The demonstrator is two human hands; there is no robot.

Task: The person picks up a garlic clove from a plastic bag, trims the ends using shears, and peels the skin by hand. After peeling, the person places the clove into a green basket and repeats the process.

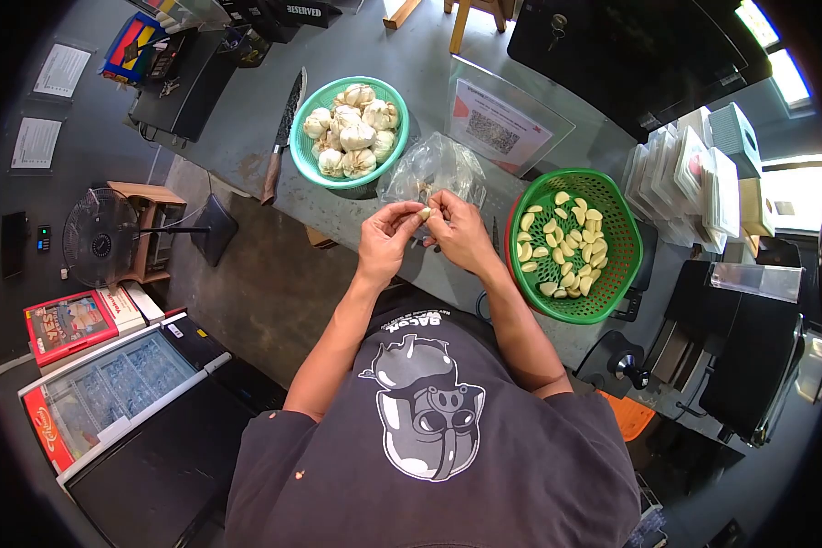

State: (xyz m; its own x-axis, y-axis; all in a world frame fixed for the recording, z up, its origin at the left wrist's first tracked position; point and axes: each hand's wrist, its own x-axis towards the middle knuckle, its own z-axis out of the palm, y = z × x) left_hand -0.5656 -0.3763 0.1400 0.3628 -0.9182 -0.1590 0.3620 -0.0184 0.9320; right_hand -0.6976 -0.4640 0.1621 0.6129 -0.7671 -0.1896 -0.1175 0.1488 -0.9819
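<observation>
Between the fingertips of both hands, close to the counter's front edge, is a pale garlic clove (424, 214). My left hand (388, 239) pinches it from one side, and my right hand (458, 234) grips it from the other. Just beyond the hands lies a clear plastic bag (434, 166), with small dark bits partly hidden behind my fingers. Whole garlic bulbs (357, 136) fill a mint-green basket (398, 102) at the upper left of the hands. Several peeled cloves (571, 245) rest in a green perforated basket (624, 239) to the right.
A large knife (284, 137) lies left of the bulbs on the grey counter (247, 110). Behind the bag stands a clear sign holder (502, 123) with a printed code. Stacked plastic containers (690, 173) stand at the right. A fan (100, 239) is off to the left.
</observation>
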